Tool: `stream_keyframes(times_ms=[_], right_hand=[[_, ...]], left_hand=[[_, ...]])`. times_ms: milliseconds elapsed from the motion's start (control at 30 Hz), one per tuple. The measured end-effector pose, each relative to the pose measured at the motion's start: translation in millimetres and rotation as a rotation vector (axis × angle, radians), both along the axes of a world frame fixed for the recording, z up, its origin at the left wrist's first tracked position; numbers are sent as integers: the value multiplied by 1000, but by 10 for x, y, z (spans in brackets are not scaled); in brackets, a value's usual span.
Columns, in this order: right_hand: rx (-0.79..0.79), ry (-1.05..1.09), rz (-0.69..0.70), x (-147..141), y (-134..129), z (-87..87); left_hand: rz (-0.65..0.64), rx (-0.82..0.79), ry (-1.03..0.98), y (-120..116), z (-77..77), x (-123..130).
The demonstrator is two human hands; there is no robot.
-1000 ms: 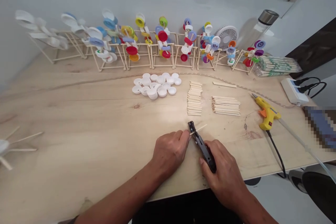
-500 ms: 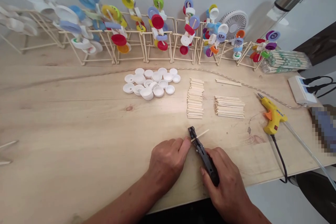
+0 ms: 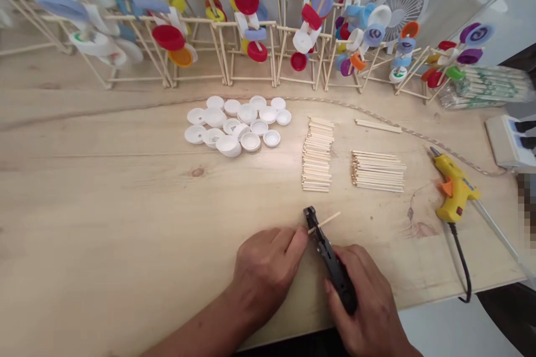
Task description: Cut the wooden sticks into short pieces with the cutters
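Ahead and left of my grip lie white bottle caps (image 3: 234, 125). My left hand (image 3: 266, 273) pinches the near end of a thin wooden stick (image 3: 325, 222), which sits across the closed jaws of a black cutter (image 3: 335, 273) wrapped in my right hand (image 3: 364, 295). Nothing blocks the squeeze this calls for. Straight ahead stands a stack of sticks (image 3: 317, 154), then a second stack (image 3: 378, 171), and far right a yellow hot glue gun (image 3: 455, 195).
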State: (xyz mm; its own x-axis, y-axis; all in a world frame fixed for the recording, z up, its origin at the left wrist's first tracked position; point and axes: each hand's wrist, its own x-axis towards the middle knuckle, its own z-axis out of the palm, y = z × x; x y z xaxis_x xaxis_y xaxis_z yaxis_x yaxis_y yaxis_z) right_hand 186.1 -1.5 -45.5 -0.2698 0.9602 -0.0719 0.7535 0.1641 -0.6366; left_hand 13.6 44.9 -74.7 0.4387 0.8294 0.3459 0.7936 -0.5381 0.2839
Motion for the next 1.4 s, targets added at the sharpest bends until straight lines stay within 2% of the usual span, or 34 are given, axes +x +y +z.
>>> stream_keyframes(times_ms=[333,500,667,800,1000,1200,1300,1400], right_hand=[[-68,-18,-107,-49,-45,181],[-123,3,-115,-25,-82,286],[-146,23,-105,21,-159,344],[-207,178,-91,83,-211,358],[-386,453,-84,150,-274,243],[-445,581,-77,155,-340,234],[-427,576,-76,158,-388,300],[-346,497,-78,149,-450,426]], left_hand=[[32,67,132,-80,12,51],[37,-23,166,-105,34,95],[-7,-178,137,-120,139,138],[-12,-229,113,-187,238,168],[11,-258,150,-289,354,219],[3,-218,138,-385,432,242],[4,-153,89,-447,448,236],[-2,-69,22,-512,472,224]])
